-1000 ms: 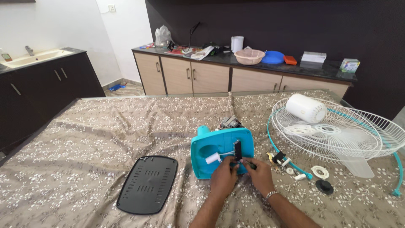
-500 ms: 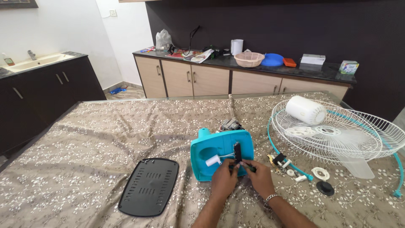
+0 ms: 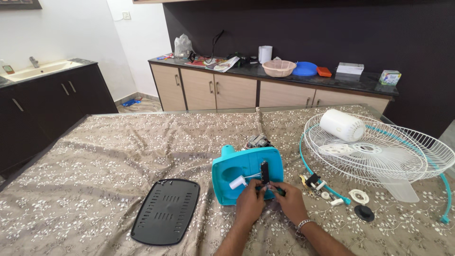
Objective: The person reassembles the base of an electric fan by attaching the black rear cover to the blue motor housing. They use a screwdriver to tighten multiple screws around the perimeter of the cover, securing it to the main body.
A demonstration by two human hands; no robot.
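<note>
Teal fan housing (image 3: 241, 170) near front edge of counter (image 3: 95, 156). Left hand (image 3: 250, 201), right hand (image 3: 290, 203): grips pinched on small dark part (image 3: 265, 172) with wires. Risk: wire strain, loose screws (image 3: 327, 194) lost in cloth

A dark wall (image 3: 294, 28) stood at twelve o'clock above beige cabinets (image 3: 222, 89); a sink counter (image 3: 38, 71) sat at ten o'clock.

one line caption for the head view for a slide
Both hands, left hand and right hand, work at a teal fan housing on a floral tablecloth.
</note>
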